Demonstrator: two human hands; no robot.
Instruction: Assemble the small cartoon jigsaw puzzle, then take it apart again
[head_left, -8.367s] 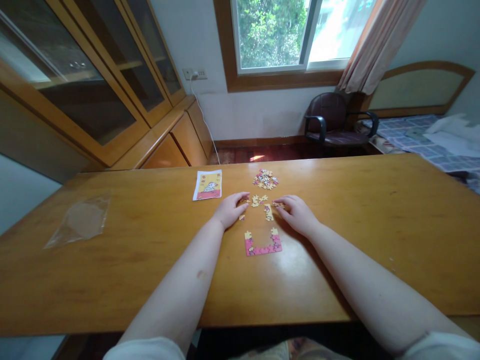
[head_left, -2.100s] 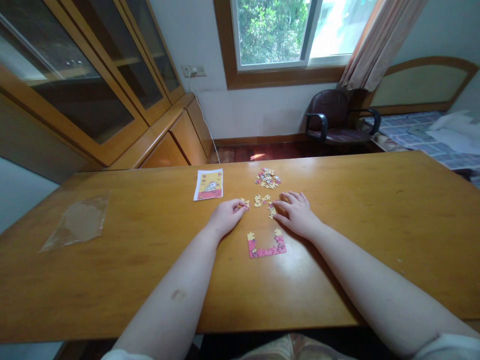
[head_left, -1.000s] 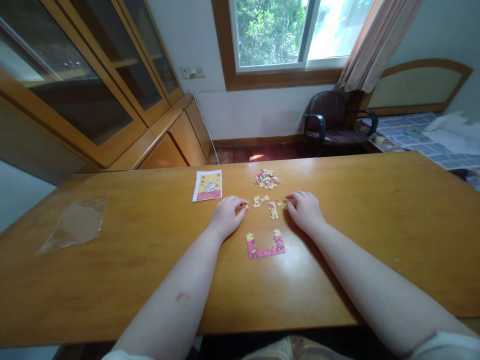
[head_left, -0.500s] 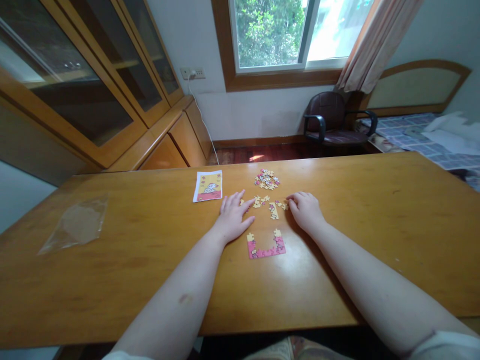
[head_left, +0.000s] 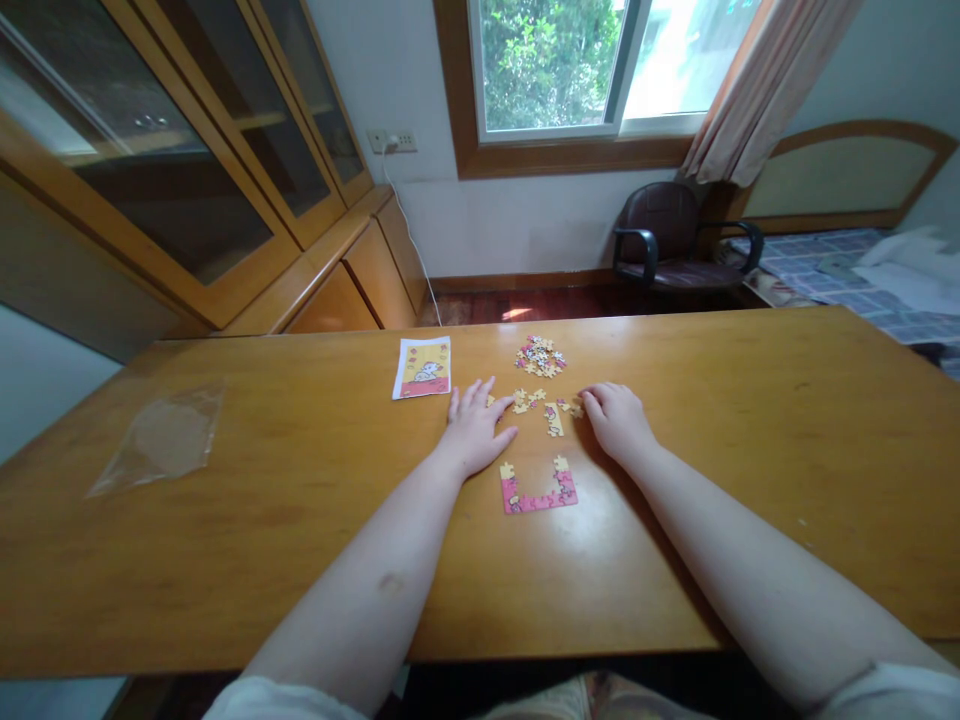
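Note:
My left hand (head_left: 476, 432) lies on the table with its fingers spread, partly over a few loose jigsaw pieces. To the right, my right hand (head_left: 619, 418) is closed, thumb and fingertips together at a small yellow puzzle piece (head_left: 577, 410) that they partly hide. Between the hands are loose yellow pieces (head_left: 527, 401) and a short joined strip of puzzle (head_left: 554, 420). Nearer to me lies a U-shaped joined section (head_left: 538, 503), pink along the bottom with yellow upper ends. Beyond the hands is a heap of mixed pieces (head_left: 541, 356).
A printed reference picture (head_left: 422, 368) in yellow and pink lies behind my left hand. On the left of the wooden table (head_left: 300, 560) is a clear plastic bag (head_left: 169, 435). Past the far edge stand a cabinet (head_left: 277, 260), an armchair (head_left: 664, 240) and a bed (head_left: 847, 260).
The whole view has shifted slightly, with things appearing a little farther right. Both hands keep nearly the same pose and place among the pieces.

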